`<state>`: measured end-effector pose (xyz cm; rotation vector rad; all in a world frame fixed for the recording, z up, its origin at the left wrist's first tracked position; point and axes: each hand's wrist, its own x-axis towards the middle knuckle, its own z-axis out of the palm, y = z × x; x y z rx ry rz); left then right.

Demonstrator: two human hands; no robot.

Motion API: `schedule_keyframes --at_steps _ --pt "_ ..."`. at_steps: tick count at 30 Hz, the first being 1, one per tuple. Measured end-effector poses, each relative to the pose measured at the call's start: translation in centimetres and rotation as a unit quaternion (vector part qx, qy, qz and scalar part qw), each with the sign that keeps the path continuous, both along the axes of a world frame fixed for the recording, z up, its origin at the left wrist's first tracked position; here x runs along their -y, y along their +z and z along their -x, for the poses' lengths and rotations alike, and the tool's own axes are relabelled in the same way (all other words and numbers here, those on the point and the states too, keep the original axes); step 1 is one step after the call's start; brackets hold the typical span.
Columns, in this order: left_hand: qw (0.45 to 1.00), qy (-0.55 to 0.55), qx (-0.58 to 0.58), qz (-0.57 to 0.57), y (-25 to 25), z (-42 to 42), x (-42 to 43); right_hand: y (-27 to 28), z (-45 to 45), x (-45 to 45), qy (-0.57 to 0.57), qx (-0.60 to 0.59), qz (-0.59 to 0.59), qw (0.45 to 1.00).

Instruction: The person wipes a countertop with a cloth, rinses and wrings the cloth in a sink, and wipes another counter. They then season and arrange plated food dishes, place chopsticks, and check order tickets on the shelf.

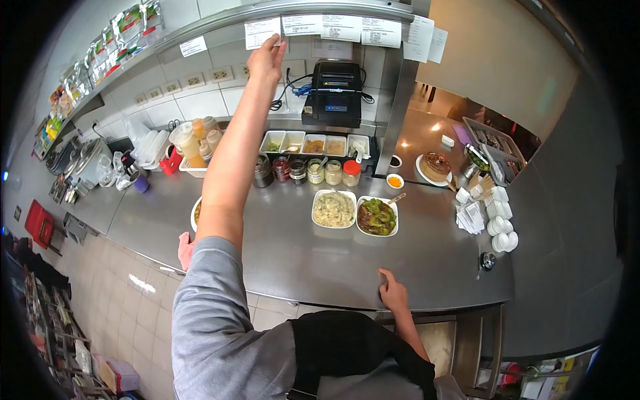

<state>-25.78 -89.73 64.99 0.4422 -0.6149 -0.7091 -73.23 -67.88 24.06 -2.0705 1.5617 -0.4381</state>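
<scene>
My left hand [265, 62] is raised to the overhead rail, thumb and fingers closed at the lower right corner of a printed order slip [261, 31]. More order slips [341, 29] hang in a row to its right. My right hand [393, 293] is at the front edge of the steel counter, index finger stretched out, holding nothing. Beyond it stand a white bowl of fried rice [334, 209] and a white bowl of dark meat with green vegetables [377, 217], a spoon handle [397, 198] leaning out of the latter. My left forearm partly hides another dish [197, 214].
Behind the bowls are several condiment jars [315, 171] and a row of ingredient trays [315, 143]. A black printer [335, 93] sits above them. To the right are a cake [435, 166], napkins [470, 218] and stacked white cups [500, 227]. Squeeze bottles [191, 148] stand left.
</scene>
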Motion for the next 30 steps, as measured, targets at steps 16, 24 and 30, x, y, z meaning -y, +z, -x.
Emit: schedule_keyframes --at_steps 16,24,30 --pt "0.962 0.203 -0.182 -0.016 1.6 -14.9 -3.1 0.3 -0.7 -0.5 -0.047 0.011 0.017 0.999" --pt "0.989 0.105 -0.091 0.052 -3.9 -9.6 -1.7 0.5 -1.0 -0.3 -0.046 0.031 0.035 0.998" --pt "0.984 0.11 -0.132 0.043 -0.7 -6.0 -1.8 0.2 -0.7 -0.3 -0.052 0.013 0.045 0.998"
